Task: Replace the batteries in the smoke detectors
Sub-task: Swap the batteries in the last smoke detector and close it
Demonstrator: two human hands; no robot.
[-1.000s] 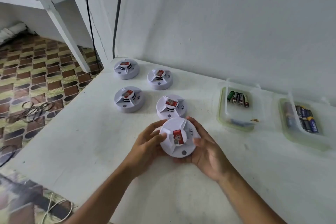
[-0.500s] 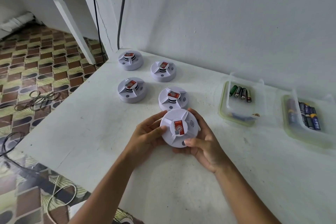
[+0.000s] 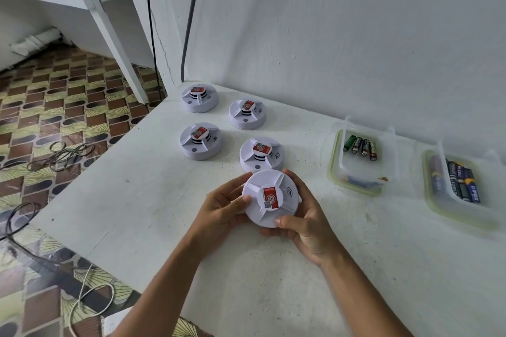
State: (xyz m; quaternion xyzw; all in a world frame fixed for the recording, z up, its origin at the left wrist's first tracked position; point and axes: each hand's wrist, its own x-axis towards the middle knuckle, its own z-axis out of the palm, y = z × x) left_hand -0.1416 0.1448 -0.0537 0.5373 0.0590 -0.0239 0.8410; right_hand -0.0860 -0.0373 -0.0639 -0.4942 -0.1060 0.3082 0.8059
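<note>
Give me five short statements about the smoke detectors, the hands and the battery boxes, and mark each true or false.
1. Both hands, the left hand and right hand, hold one smoke detector. True.
2. Six detectors rest on the table. False: four rest there.
3. The nearer plastic container holds batteries. True.
4. The held detector is opened. False: it looks closed.
5. The far-right container is empty. False: it holds batteries.

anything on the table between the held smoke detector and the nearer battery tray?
No. In the head view, the table is bare between the held smoke detector and the nearer battery tray, apart from the right hand fingers around the detector.
</note>
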